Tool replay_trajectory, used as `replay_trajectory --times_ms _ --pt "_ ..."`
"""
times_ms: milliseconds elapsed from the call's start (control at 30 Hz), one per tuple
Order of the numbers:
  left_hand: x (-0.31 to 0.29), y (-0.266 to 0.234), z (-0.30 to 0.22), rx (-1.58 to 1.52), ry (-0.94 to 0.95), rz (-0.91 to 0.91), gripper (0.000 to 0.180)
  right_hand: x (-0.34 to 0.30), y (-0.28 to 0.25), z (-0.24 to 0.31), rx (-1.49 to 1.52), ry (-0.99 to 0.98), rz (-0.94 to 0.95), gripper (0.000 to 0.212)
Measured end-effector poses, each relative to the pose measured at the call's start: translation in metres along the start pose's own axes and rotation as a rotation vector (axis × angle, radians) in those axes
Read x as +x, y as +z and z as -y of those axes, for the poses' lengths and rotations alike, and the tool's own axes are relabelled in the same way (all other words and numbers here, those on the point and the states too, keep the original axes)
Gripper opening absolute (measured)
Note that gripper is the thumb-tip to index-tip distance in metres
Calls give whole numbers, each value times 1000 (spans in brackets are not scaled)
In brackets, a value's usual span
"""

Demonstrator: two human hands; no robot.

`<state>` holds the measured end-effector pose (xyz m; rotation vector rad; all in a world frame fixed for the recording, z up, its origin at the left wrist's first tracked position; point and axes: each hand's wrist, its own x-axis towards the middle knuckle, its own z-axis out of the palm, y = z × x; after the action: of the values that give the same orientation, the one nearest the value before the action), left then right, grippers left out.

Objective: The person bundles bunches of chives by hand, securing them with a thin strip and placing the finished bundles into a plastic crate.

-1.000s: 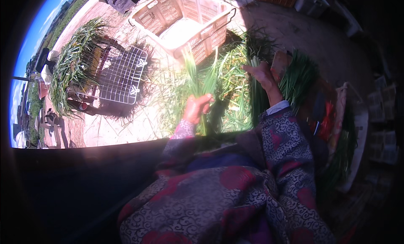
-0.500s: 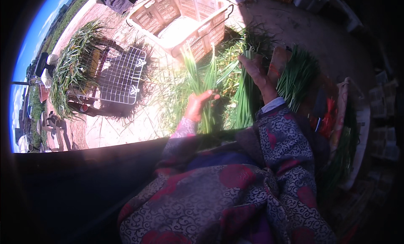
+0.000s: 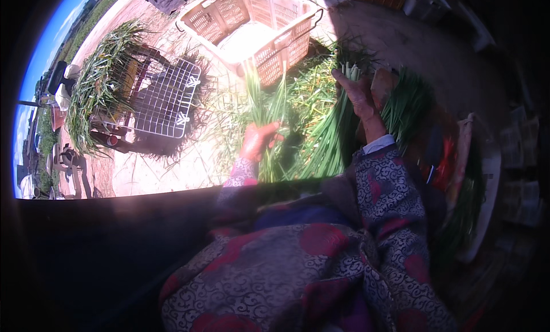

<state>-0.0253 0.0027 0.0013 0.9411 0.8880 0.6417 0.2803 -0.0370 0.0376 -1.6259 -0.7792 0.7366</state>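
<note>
My left hand (image 3: pixel 260 140) is closed round a small, loose bunch of long green leaves that look like chives (image 3: pixel 253 91). Their pale tips point up toward the crate, bleached by the sun. To the right, my right hand (image 3: pixel 358 98) grips a thicker bunch of the same chives (image 3: pixel 334 131) near its pale cut ends. The thumb lies along that bunch, and the fingers are mostly hidden behind it. The leaves of the thick bunch fan down toward my lap. Just right of my right wrist lies another dark green bunch of chives (image 3: pixel 408 100).
A pale slatted plastic crate (image 3: pixel 295 51) stands beyond my hands. Loose green scraps (image 3: pixel 309 94) cover the ground before it. On the left, a metal wire rack (image 3: pixel 166 100) carries grassy leaves (image 3: pixel 106 80). Red material (image 3: pixel 447 160) and a pale-rimmed container (image 3: pixel 487 200) are at the right.
My left hand has shifted slightly left with its small bunch. The thick bunch in my right hand now fans out more to the lower left.
</note>
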Motion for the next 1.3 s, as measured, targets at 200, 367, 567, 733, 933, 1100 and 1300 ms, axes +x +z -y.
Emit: replay_trajectory --times_ms 200,367,567,733,933,1100,1300 --pt "-15 37 2 -18 -101 182 36 -18 33 5 -5 -17 347 27" --pt "-14 35 2 -3 -100 185 34 -17 36 6 -69 -66 351 23" --pt "-16 38 -2 19 -78 120 25 -14 35 -1 -57 -110 334 19" --pt "-13 18 -14 156 -49 60 18 -12 36 -11 -296 -244 362 20" --pt "-14 12 -21 129 -40 74 21 -11 45 -19 -505 -233 194 24" --pt "-14 -17 -16 99 -120 50 21 18 19 -35 -457 -31 -94 33" --pt "-3 -34 6 -232 -181 239 25 35 -19 -73 -621 -164 -238 45"
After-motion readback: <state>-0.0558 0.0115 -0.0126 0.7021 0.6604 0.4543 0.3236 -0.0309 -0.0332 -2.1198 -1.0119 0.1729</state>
